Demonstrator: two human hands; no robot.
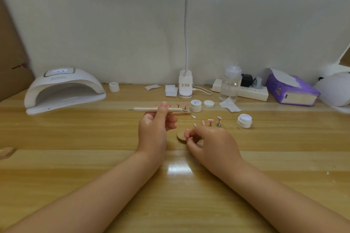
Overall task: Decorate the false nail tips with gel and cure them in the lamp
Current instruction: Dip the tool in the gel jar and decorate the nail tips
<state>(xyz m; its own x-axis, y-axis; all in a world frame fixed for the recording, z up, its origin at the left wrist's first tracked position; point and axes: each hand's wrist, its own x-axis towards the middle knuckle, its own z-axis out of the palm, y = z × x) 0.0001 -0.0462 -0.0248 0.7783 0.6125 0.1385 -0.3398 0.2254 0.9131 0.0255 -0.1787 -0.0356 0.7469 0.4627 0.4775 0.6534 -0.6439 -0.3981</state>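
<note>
My left hand [155, 128] grips a wooden dotting tool [147, 109], held level with its thin metal tip pointing left. My right hand [210, 142] pinches a pink false nail tip [187, 133] just above a wooden holder base [181, 136]. Other pink tips with white dots [210, 120] stand on small stands along that base, behind my right hand. A second wooden holder [182, 113] with pink tips lies behind the tool. An open gel jar [195, 105] stands beside it with its lid [208, 103] off. The white curing lamp [62, 89] sits at the far left.
A clip desk lamp [186, 85] stands at the back centre. An open white jar [244, 120], a clear bottle [230, 85], a power strip [251, 92], a purple tissue pack [291, 89], a small jar [114, 86] and wipes [171, 90] lie about the wooden table [75, 138].
</note>
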